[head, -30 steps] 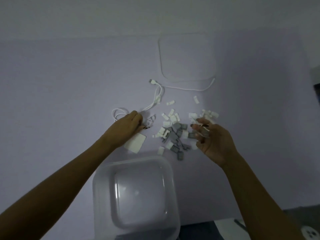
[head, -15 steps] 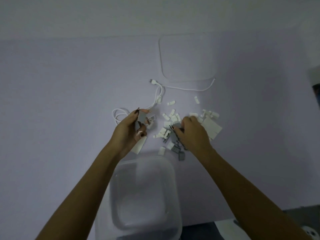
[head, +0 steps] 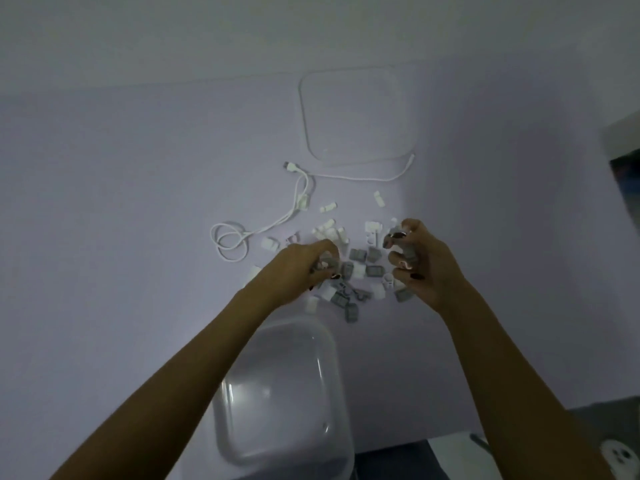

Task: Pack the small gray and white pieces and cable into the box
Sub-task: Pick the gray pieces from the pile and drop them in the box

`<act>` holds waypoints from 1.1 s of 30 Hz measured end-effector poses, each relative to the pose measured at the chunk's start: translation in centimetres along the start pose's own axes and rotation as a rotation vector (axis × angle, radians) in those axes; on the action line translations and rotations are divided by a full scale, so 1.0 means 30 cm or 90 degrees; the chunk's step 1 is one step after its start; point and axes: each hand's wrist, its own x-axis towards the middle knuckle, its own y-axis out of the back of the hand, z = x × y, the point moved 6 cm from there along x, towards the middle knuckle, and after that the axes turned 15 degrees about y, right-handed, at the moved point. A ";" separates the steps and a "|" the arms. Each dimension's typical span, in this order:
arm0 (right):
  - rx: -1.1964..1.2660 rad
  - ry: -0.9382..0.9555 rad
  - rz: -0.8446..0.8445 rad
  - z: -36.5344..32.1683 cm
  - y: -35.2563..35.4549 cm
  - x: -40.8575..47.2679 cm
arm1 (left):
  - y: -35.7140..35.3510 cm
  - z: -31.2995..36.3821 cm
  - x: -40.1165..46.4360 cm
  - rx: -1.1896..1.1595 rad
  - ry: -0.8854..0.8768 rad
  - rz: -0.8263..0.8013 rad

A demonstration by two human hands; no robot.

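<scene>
A scatter of small gray pieces (head: 363,263) and white pieces (head: 329,232) lies on the lilac surface in front of me. My left hand (head: 301,268) is curled over the left side of the pile, fingers closed on a few gray pieces. My right hand (head: 420,263) hovers at the pile's right side, fingers bent around gray and white pieces. A white cable (head: 263,226) lies coiled to the left and runs up toward the lid. The clear plastic box (head: 280,400) stands open just below the pile, near me.
The box's clear lid (head: 353,119) lies flat at the back, with the cable's far end (head: 408,164) along its front edge. The surface's near edge runs at bottom right, with a dark floor and a white object (head: 620,457) beyond.
My left hand has moved right, from beside the cable coil into the pile. My right hand has shifted right and turned its fingers up with pieces in them. The flat white card no longer shows.
</scene>
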 end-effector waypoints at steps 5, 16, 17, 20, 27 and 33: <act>-0.001 0.000 -0.026 0.011 0.040 -0.069 | -0.078 0.018 0.040 0.260 -0.029 -0.022; -0.742 0.128 0.008 0.079 -0.023 -0.054 | 0.036 -0.029 0.010 -0.054 0.015 0.033; -0.837 0.147 -0.002 0.093 -0.038 -0.044 | 0.052 -0.045 -0.003 -0.136 0.049 0.041; -1.037 0.182 -0.016 0.125 -0.095 -0.022 | 0.065 -0.072 -0.041 -0.349 0.122 0.053; -1.201 0.184 -0.038 0.171 -0.124 0.019 | 0.074 -0.100 -0.091 -0.606 0.185 0.096; -1.134 0.228 -0.049 0.182 -0.124 0.025 | 0.042 -0.119 -0.072 -0.528 0.184 0.066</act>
